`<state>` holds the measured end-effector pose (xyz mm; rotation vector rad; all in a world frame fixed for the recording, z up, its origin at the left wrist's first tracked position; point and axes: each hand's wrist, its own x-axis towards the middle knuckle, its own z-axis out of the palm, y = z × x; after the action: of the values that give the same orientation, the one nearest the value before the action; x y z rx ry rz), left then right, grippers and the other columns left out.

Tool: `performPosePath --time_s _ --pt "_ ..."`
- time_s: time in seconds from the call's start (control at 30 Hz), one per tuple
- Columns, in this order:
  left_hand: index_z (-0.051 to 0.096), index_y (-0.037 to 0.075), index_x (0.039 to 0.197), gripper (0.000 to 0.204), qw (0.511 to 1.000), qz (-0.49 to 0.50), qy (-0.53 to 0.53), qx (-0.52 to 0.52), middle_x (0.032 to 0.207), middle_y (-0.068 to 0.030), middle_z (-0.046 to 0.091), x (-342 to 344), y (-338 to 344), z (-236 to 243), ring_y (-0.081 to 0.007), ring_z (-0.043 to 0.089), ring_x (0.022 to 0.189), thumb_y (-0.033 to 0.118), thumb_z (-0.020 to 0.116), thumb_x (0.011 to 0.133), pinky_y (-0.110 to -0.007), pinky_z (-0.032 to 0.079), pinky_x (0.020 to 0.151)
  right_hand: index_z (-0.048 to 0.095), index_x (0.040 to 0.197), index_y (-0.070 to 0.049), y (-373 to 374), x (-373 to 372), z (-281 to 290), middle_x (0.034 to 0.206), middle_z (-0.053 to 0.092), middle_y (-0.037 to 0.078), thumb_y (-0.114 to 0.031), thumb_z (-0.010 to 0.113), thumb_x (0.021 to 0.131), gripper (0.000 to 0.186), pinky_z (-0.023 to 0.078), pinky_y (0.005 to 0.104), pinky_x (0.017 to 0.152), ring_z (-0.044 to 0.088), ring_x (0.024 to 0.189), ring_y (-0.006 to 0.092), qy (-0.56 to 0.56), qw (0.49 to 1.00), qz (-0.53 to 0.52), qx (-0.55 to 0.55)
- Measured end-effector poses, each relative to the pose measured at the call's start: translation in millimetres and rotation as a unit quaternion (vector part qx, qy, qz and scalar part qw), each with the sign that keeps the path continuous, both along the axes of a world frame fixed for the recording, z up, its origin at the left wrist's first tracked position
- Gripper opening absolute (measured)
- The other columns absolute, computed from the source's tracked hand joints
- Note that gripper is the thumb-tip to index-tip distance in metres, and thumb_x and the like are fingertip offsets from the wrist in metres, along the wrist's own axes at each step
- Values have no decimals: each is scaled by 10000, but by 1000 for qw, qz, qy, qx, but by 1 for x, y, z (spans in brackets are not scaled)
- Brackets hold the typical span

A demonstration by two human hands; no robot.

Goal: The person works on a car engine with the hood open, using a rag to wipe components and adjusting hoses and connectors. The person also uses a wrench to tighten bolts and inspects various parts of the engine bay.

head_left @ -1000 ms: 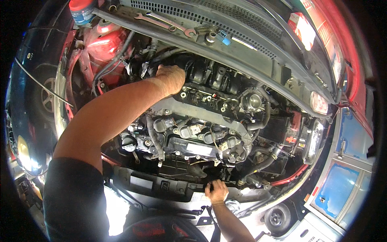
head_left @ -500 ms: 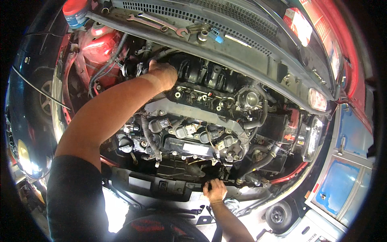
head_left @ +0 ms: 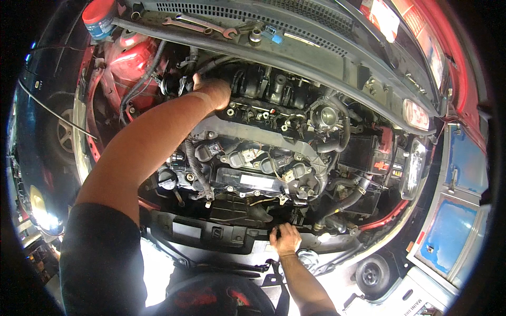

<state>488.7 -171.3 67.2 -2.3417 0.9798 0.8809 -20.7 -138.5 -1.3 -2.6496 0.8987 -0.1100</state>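
Note:
My left hand [head_left: 211, 94] reaches into the back left of the engine bay, beside the intake manifold [head_left: 279, 89]; its fingertips are hidden among the parts, so I cannot see what they touch. My right hand [head_left: 285, 239] rests with curled fingers over the edge of the front upper panel [head_left: 203, 224], below the engine cover [head_left: 240, 179]. Ignition coils [head_left: 245, 158] with connectors sit between my two hands, and a throttle body [head_left: 328, 117] is right of the manifold.
Wrenches [head_left: 203, 26], a socket [head_left: 255, 36] and a blue connector [head_left: 271, 34] lie on the cowl, with a red-lidded tub [head_left: 98, 17] at the left. A dark car [head_left: 45, 174] stands left; a battered cabinet [head_left: 443, 231] and a wheel [head_left: 372, 274] are at right.
The view has shifted, so the engine sits slightly higher in the frame. My left hand stays among the rear parts, its thumb slightly moved; my right hand stays at the front panel.

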Motion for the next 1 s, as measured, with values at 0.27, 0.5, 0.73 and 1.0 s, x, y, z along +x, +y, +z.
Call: performPosePath --time_s 0.27,0.5,0.73,1.0 --pt "672 140 1294 484 1000 12 7 0 1443 -104 560 6 -3 -11 -342 460 1391 128 719 812 -617 157 1168 597 678 -111 1 -1 -1 717 577 65 -238 670 716 151 497 409 589 587 681 284 3 1000 -2 -2" --pt "603 107 1346 489 999 -17 21 19 1483 -112 513 12 -1 -21 -368 421 1410 164 658 864 -683 223 1128 625 707 -101 2 -2 3 750 602 67 -237 665 729 144 507 406 609 603 705 287 14 1000 -4 2" --pt "600 80 1341 504 996 -60 31 64 1477 -123 519 12 -5 -6 -380 447 1386 273 670 881 -706 251 1112 629 697 -105 1 0 2 746 602 63 -249 668 725 152 508 403 619 602 708 284 15 1000 -12 5" --pt "724 -7 1042 461 968 5 16 -252 1066 -263 688 66 43 43 -400 660 1045 421 596 927 -472 512 929 618 679 -110 0 2 1 720 590 61 -259 682 699 163 506 404 604 592 681 278 43 999 -15 2"
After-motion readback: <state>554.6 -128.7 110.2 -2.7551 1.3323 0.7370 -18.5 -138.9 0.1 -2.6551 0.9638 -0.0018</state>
